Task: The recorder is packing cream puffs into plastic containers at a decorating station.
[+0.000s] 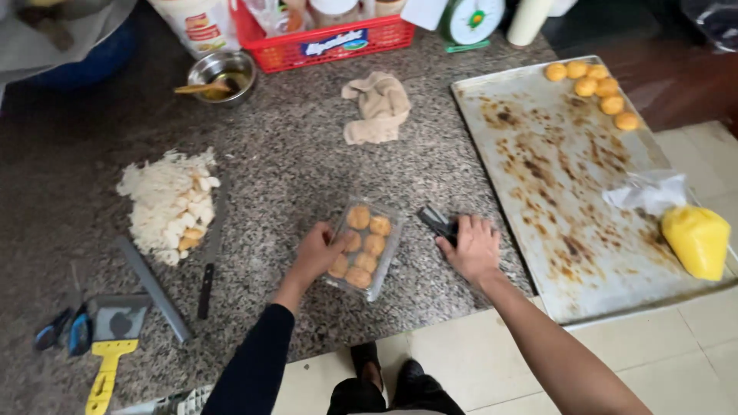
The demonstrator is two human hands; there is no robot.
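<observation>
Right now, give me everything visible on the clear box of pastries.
The clear plastic box is a shallow rectangular container, lid state unclear, lying flat and slightly angled on the speckled granite counter. It holds about seven round golden-brown pastries in two rows. The left hand grips its left edge; the right hand rests apart on a dark tool.

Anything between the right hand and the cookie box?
Nothing visible: only bare counter separates the right hand, which rests on a black stapler, from the cookie box. The left hand already holds the box's other side.
</observation>
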